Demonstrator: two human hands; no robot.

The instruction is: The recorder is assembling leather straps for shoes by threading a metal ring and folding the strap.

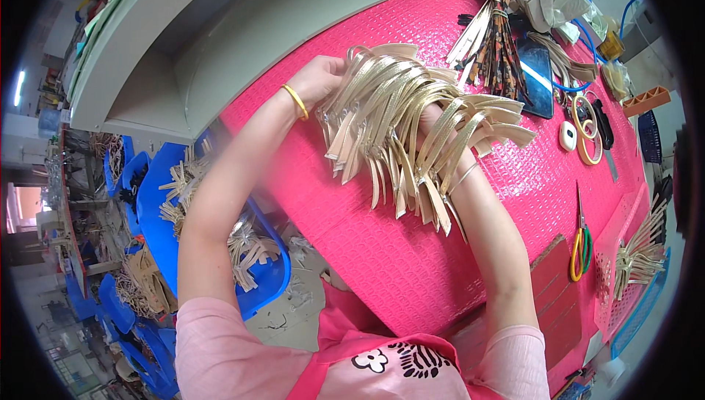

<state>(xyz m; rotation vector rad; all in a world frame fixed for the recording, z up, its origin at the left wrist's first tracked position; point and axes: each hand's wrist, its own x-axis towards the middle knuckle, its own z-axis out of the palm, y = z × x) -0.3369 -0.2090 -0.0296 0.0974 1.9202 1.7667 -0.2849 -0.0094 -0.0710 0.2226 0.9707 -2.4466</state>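
Note:
A thick bunch of metallic gold straps (400, 95), folded into loops with pale beige undersides, spreads over the pink table covering. At the bunch's left end, my left hand (321, 79) is closed, its curled fingers on the outermost straps. My right hand (432, 117) reaches into the right half of the bunch and holds it; loops drape over the hand and wrist. Most of its fingers are hidden by the straps. The loose strap ends hang toward me, some with small metallic bits near them.
The pink table (367, 268) carries scissors (581, 246), tape rolls (587, 128), a dark tablet (536, 77) and a bundle of patterned straps (499, 48). A grey shelf (294, 11) borders the far left side. Blue bins (273, 271) with straps stand left; a pink basket (613, 268) sits right.

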